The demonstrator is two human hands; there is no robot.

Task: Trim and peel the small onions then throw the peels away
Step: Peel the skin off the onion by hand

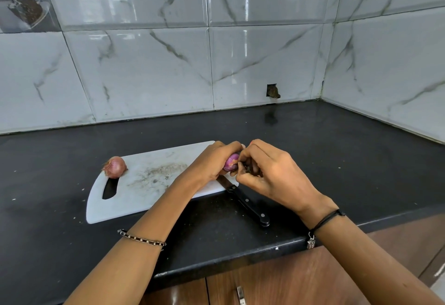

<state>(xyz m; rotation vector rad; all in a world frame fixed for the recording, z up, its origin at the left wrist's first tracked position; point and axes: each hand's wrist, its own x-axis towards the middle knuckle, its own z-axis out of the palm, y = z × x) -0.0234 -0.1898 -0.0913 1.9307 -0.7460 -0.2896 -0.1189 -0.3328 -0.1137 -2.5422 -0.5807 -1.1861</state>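
Purple onion (pixel 231 161): was held above the right end of the white cutting board (pixel 149 184), between both hands, with glossy inner flesh showing on the side toward the camera.
Left hand (pixel 210 163): its fingers were curled round the onion, cradling it from the left and from behind.
Right hand (pixel 272 174): its fingers were bent in close, the tips pinching at the onion's right end; whether a strip of skin sat between them could not be told.
Step in hand: judged to be peeling, with the papery skin largely off this bulb.
Doing it well: best to catch the skin at the trimmed end with a thumbnail and draw it along the bulb's length. Turning the onion in the left hand would keep any dry patch from being missed. Working over the board would drop the peels in one place for throwing away.
Kitchen knife (pixel 245 202): lay idle, its blade on the board's edge and running under the hands, its black handle on the black countertop (pixel 337 160); wrists were best kept off it.
Second onion (pixel 115 167): sat unpeeled at the board's left end, just beside the handle slot, waiting for trimming.
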